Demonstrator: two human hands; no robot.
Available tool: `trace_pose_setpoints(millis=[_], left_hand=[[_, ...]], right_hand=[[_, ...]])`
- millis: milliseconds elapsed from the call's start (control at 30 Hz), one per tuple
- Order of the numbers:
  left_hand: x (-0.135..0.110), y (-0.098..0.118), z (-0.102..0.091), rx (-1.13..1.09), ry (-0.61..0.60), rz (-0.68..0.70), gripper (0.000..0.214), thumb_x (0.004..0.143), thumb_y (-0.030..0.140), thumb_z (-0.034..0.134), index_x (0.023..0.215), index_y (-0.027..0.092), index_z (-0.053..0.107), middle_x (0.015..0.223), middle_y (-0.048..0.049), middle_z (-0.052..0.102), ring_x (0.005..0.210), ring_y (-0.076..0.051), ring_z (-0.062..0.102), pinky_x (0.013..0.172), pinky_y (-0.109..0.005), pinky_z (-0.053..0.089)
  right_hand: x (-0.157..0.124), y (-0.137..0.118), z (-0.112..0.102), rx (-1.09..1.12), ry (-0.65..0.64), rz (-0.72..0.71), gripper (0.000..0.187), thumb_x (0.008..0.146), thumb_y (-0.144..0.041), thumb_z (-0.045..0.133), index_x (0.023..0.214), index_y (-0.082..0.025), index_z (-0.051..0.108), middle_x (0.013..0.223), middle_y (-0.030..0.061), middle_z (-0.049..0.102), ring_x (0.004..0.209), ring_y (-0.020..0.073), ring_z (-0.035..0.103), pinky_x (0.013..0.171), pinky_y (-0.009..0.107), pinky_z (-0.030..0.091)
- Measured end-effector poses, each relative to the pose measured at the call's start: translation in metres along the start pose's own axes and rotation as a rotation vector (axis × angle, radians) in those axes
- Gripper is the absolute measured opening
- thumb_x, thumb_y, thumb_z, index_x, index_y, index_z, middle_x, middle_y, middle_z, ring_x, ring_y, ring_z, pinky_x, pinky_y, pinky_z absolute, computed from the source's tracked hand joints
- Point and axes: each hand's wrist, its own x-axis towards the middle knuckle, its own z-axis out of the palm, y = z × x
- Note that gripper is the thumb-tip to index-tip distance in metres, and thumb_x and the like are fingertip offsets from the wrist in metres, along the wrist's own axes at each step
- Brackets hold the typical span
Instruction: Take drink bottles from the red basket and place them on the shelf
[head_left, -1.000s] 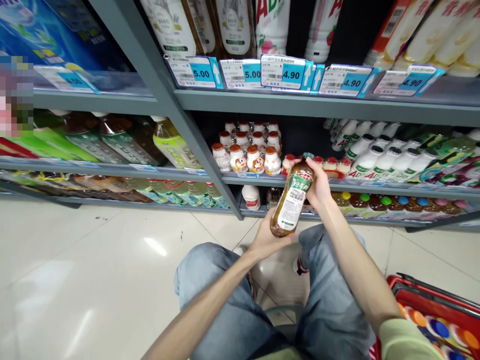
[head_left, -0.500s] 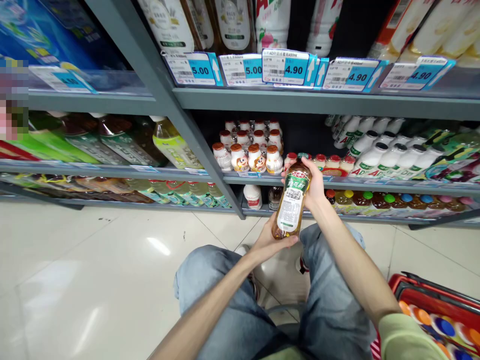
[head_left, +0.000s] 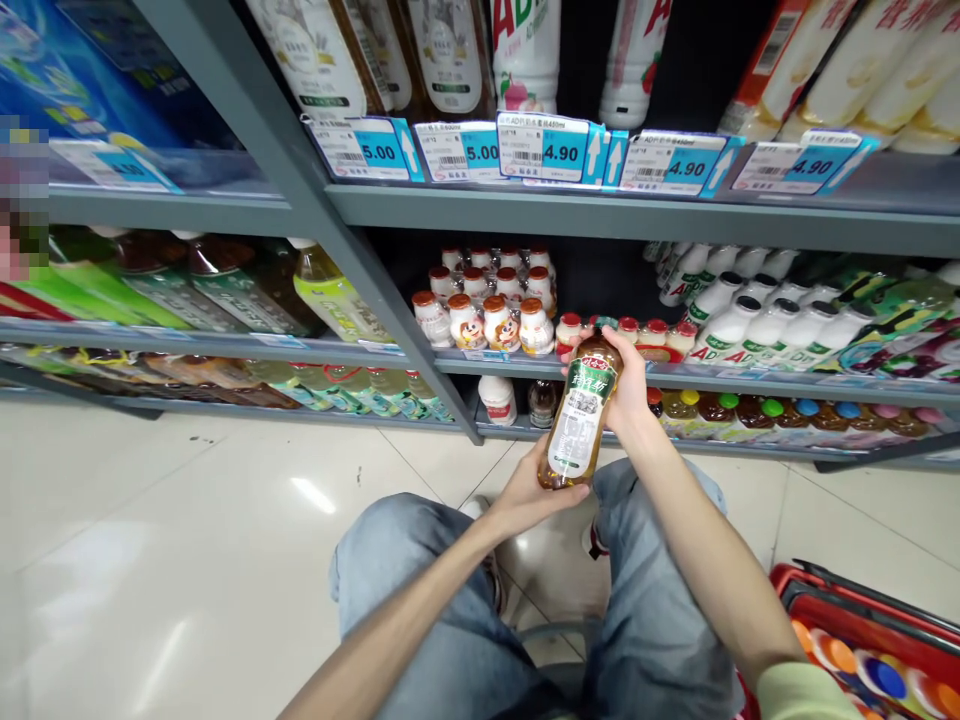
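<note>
Between my two hands is an amber drink bottle (head_left: 577, 430) with a white and green label and a dark green cap, tilted with its top toward the shelves. My left hand (head_left: 531, 492) is closed around its base, the thumb lying along the bottom edge. Around the neck and upper side, my right hand (head_left: 627, 378) is closed, its fingers partly hidden behind the bottle. Just beyond the cap, small red-capped bottles (head_left: 655, 338) stand on the middle shelf, beside packs of small orange-capped milk bottles (head_left: 499, 322).
White AD bottles (head_left: 731, 325) fill the middle shelf's right side. Price tags (head_left: 555, 148) line the upper shelf edge (head_left: 600, 210). A slanted grey upright (head_left: 300, 190) divides the shelving. At lower right stands a red basket (head_left: 862, 600) holding bottles with orange and blue caps. My knees flank the bottle.
The view has shifted slightly, so the upper shelf and its tags sit lower and further left. Both hands keep their hold on the bottle, which has barely moved.
</note>
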Motion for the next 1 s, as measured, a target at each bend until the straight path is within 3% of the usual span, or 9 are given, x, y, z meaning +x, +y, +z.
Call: trace_pose_setpoints(millis=[167, 300, 467, 667, 900, 1000], left_hand=[[0.002, -0.002, 0.003, 0.087, 0.042, 0.025, 0.069, 0.067, 0.033, 0.09, 0.125, 0.017, 0.057, 0.118, -0.0108, 0.07, 0.106, -0.024, 0.065, 0.093, -0.035, 0.052], [0.005, -0.002, 0.005, 0.087, 0.124, -0.051, 0.064, 0.062, 0.033, 0.093, 0.115, 0.016, 0.062, 0.097, -0.0058, 0.072, 0.083, -0.02, 0.066, 0.076, -0.031, 0.053], [0.01, 0.008, 0.008, -0.062, 0.099, -0.148, 0.061, 0.061, 0.036, 0.093, 0.106, 0.016, 0.057, 0.078, 0.0014, 0.065, 0.06, -0.012, 0.057, 0.056, -0.026, 0.047], [0.006, 0.007, -0.001, -0.077, 0.093, -0.133, 0.06, 0.061, 0.035, 0.094, 0.105, 0.015, 0.057, 0.08, 0.0011, 0.065, 0.065, -0.011, 0.057, 0.06, -0.026, 0.047], [-0.005, -0.01, -0.009, -0.009, 0.118, -0.048, 0.07, 0.064, 0.035, 0.094, 0.121, 0.015, 0.058, 0.109, -0.0097, 0.071, 0.094, -0.021, 0.066, 0.08, -0.033, 0.055], [-0.006, -0.009, -0.006, -0.026, 0.136, -0.047, 0.068, 0.063, 0.037, 0.094, 0.116, 0.015, 0.059, 0.103, -0.0094, 0.072, 0.088, -0.021, 0.068, 0.077, -0.032, 0.055]], right_hand=[[-0.003, -0.002, -0.007, 0.025, 0.064, -0.03, 0.027, 0.072, -0.044, 0.077, 0.08, -0.02, 0.067, 0.077, 0.0008, 0.073, 0.069, 0.0193, 0.073, 0.059, 0.03, 0.061], [-0.001, 0.002, -0.006, -0.001, 0.109, -0.068, 0.028, 0.071, -0.042, 0.08, 0.081, -0.019, 0.067, 0.077, 0.0002, 0.073, 0.065, 0.0178, 0.072, 0.059, 0.029, 0.061], [0.008, 0.007, -0.002, -0.001, 0.134, -0.082, 0.026, 0.071, -0.04, 0.081, 0.079, -0.02, 0.066, 0.074, -0.0014, 0.072, 0.064, 0.017, 0.071, 0.059, 0.029, 0.06], [0.009, 0.013, 0.004, -0.016, 0.165, -0.067, 0.025, 0.07, -0.039, 0.081, 0.078, -0.019, 0.067, 0.069, -0.0023, 0.07, 0.057, 0.0147, 0.066, 0.054, 0.027, 0.057], [-0.002, 0.019, 0.011, -0.089, 0.123, -0.009, 0.027, 0.073, -0.043, 0.079, 0.082, -0.02, 0.069, 0.066, -0.0011, 0.071, 0.057, 0.0164, 0.066, 0.049, 0.027, 0.053], [-0.001, 0.017, 0.013, -0.082, 0.098, -0.029, 0.027, 0.074, -0.044, 0.08, 0.082, -0.02, 0.07, 0.067, -0.0011, 0.07, 0.061, 0.0168, 0.068, 0.052, 0.026, 0.054]])
